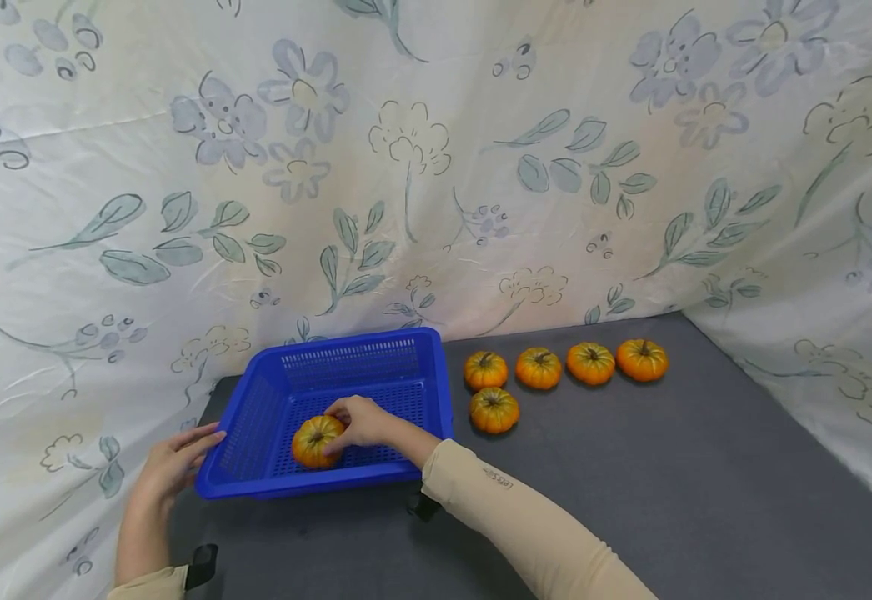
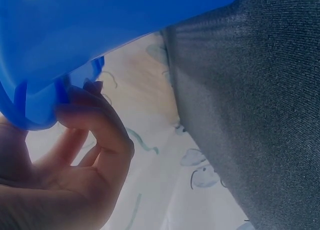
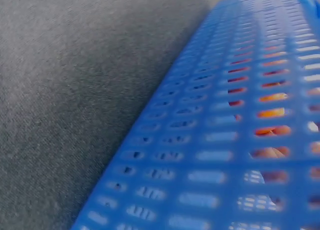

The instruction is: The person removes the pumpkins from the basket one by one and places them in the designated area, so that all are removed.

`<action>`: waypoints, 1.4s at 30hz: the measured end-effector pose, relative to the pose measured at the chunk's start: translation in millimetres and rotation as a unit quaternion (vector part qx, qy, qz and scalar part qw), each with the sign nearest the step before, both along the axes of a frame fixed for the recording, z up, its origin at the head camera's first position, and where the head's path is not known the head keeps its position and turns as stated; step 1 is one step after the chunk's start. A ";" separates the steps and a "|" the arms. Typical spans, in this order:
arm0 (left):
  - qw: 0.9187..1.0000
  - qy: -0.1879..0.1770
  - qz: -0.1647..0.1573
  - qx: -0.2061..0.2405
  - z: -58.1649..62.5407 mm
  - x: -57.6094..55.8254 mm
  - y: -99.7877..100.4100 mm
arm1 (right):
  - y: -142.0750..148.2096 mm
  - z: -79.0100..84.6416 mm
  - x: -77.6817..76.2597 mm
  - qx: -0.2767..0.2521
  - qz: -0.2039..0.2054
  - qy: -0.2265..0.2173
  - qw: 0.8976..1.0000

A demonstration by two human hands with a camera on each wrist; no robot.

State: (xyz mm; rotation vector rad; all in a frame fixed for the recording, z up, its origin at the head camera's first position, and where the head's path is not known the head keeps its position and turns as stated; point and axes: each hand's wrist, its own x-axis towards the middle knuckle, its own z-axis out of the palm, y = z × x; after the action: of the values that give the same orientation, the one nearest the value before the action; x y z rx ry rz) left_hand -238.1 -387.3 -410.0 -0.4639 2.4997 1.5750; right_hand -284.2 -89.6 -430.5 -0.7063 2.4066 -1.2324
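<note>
A blue plastic basket point(image 1: 312, 481) with slotted walls sits on the dark tabletop. Inside it, a small orange pumpkin point(image 1: 310, 442) rests at the floor's left part, and my right hand point(image 1: 363, 422) grips it from its right side with thumb and fingers. My left hand point(image 1: 171, 461) holds the basket's left rim; the left wrist view shows bent fingers point(image 2: 100, 122) hooked under the rim's edge. From the right wrist camera, orange patches of the pumpkin point(image 3: 271, 113) show through the slots of the basket wall point(image 3: 190, 155), which hides most of the right hand.
Right of the basket, several more pumpkins point(image 1: 590, 363) stand in a back row, with another pumpkin point(image 1: 493, 410) in front of the row's left end. A flower-printed cloth point(image 1: 436, 192) hangs behind and along both sides of the grey tabletop point(image 1: 631, 467).
</note>
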 end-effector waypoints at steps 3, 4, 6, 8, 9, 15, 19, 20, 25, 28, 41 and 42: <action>1.000 0.000 0.002 -0.001 0.5 0.0 0.8 | 9.1 7.0 3.6 -0.036 -0.008 -0.017 0.999; 1.000 0.000 0.002 -0.002 0.6 0.0 1.0 | 12.5 9.0 4.3 -0.047 -0.009 -0.021 0.999; 1.000 0.001 0.002 -0.006 1.0 0.1 0.8 | 19.5 11.7 4.6 -0.066 -0.011 -0.026 0.997; 1.000 0.002 0.003 -0.009 1.1 0.1 0.5 | 26.6 13.4 4.4 -0.077 -0.011 -0.026 0.997; 1.000 0.001 0.003 -0.011 1.2 0.3 0.2 | 29.9 13.6 4.0 -0.082 -0.013 -0.025 0.996; 1.000 -0.003 0.000 -0.028 0.5 0.8 -0.3 | 48.2 18.9 5.2 -0.101 -0.022 -0.021 0.994; 0.999 -0.001 0.002 -0.035 0.3 0.9 0.7 | 59.5 26.2 8.2 -0.109 -0.018 -0.013 0.994; 0.999 -0.002 0.003 -0.035 0.1 0.8 1.0 | 62.5 28.2 9.3 -0.109 -0.017 -0.011 0.994; 1.000 -0.002 0.003 -0.019 1.0 1.1 0.9 | 78.8 35.4 12.0 -0.118 -0.015 -0.010 0.993; 1.000 -0.004 0.002 -0.017 2.2 1.5 0.8 | 89.4 37.3 11.1 -0.122 -0.019 -0.003 0.992; 1.000 -0.006 0.001 -0.014 1.7 1.0 0.5 | 155.5 43.0 11.8 -0.127 -0.082 0.000 0.989; 1.000 -0.005 0.001 -0.012 1.2 1.3 0.4 | 161.4 42.8 12.3 -0.127 -0.086 0.000 0.988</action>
State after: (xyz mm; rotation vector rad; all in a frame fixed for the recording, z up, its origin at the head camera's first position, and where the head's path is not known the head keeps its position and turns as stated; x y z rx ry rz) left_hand -236.9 -386.9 -408.8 -0.4756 2.5134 1.5411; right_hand -271.9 71.9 -387.7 -0.5747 2.3761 -1.6301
